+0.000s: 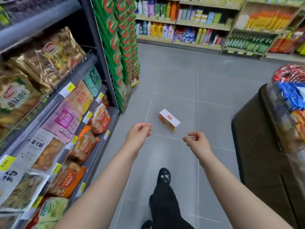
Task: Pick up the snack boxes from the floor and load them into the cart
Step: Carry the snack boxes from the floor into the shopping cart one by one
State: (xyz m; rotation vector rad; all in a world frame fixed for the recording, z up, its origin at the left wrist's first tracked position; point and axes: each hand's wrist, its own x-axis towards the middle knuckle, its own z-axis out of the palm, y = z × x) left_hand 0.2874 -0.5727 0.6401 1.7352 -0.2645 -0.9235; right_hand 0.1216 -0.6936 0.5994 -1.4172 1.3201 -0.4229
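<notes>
**Ahead of two empty hands, one box on the tiles**

Both arms are stretched forward and low, which fits a reach just starting. The left hand [138, 134] and the right hand [198, 142] each have loosely curled fingers with nothing in them. The snack box [169, 120] lies on its side beyond the fingertips, in the gap between the hands and somewhat nearer the left one, touched by neither. It sits skewed to the tile lines, as a dropped thing would, so a grip across its long faces looks like the easy way to take it.

The floor [181, 80] is smooth grey tile with pale joints, flat and hard, so the box should lift off it cleanly. A dark shoe [163, 176] is planted behind the hands. Outward of the left hand run snack shelves [49, 96] with price tags, and beyond them a tall stack of green packs [123, 47]. Outward of the right hand stands a dark unit [257, 146] heaped with packets; it may be a display bin rather than the cart, and the blurred edge does not settle it. Far past the box, bottle shelves [189, 22] close the aisle.
</notes>
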